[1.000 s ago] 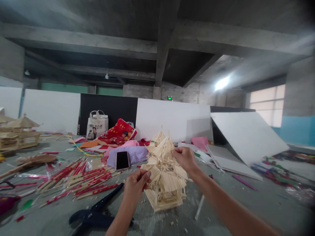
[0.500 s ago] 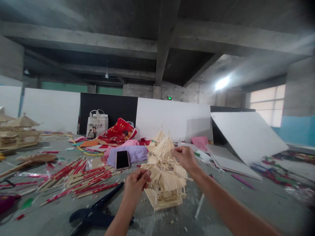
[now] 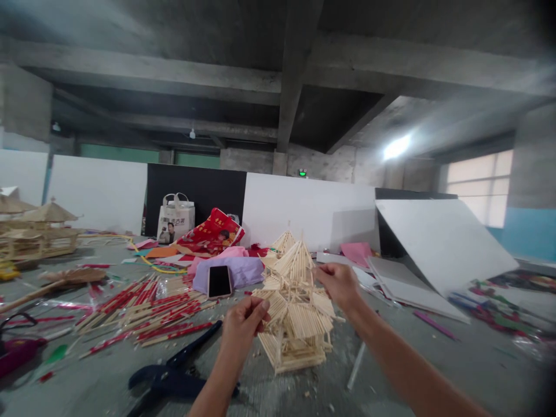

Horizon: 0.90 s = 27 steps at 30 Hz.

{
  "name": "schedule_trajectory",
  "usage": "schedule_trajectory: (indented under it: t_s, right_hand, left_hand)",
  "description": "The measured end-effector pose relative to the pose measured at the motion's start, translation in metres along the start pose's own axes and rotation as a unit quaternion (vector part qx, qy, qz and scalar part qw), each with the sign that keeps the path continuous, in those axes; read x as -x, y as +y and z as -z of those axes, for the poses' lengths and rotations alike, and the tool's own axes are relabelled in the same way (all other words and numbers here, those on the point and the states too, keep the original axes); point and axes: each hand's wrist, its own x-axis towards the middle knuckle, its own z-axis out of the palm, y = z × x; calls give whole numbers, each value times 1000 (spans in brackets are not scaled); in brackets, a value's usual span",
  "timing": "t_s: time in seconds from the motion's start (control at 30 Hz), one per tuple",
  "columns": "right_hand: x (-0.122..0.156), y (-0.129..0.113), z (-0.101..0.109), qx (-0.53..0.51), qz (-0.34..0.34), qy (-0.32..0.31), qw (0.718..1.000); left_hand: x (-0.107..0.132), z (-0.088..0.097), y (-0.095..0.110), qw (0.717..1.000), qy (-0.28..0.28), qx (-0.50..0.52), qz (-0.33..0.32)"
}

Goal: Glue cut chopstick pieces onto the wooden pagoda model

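A small pavilion model of pale wooden sticks, with tiered pointed roofs, stands on the grey table in front of me. At its left side is my left hand, thumb and fingers pinched together by the lower roof edge. What it pinches, if anything, is hidden. My right hand is closed in a pinch beside the right of the upper roof, and I cannot make out anything in its fingertips. A dark blue cutter-like tool lies left of my left forearm. Near my right forearm lies a translucent stick.
Many wooden sticks with red wrappers spread to the left. A phone rests on purple cloth. White boards lie and lean at right. Other wooden models stand far left; bags are behind.
The whole view has shifted slightly, so things appear a little further right. My right hand has drawn slightly away from the upper roof. My left hand stays pinched by the lower roof.
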Motion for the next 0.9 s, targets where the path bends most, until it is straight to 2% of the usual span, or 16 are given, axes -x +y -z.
schedule_trajectory:
  t_s: [0.07,0.13,0.2,0.27,0.33,0.43,0.5,0.57,0.6,0.67,0.77,0.83,0.9]
  right_hand:
    - [22,-6,6,-30,-1,-25,999]
    - [52,-14,9,-57,3,-54,997]
    - [80,-21,6,-103,16,-101,989]
    - [100,-24,-2,-117,35,-109,986]
    - [109,-23,-14,-104,60,-83,989]
    - [111,-20,-27,-68,87,-31,993]
    - [111,-19,-26,-49,115,-30,992]
    - [107,-12,-13,-19,148,-43,988]
    - [104,-3,-2,4,159,-48,986]
    - [91,27,24,78,137,-17,987]
    - [61,99,62,237,30,-41,970]
    - [44,148,78,274,-4,-50,960]
    - [35,188,84,288,-16,-69,955]
  left_hand:
    - [5,-3,5,999,-26,15,-8]
    - [12,-8,11,996,-76,34,-12]
    - [18,-13,15,990,-133,39,-17]
    - [23,-15,18,983,-176,35,-33]
    - [24,-14,18,979,-195,32,-47]
    - [23,-12,15,978,-201,33,-29]
    - [21,-11,13,979,-201,17,-17]
    - [19,-12,11,982,-186,-2,-11]
    - [18,-12,10,984,-176,-5,-6]
    - [16,-14,9,988,-151,2,12]
    - [14,-15,8,990,-131,26,35]
    - [13,-16,8,990,-128,48,39]
    - [13,-16,8,989,-120,74,39]
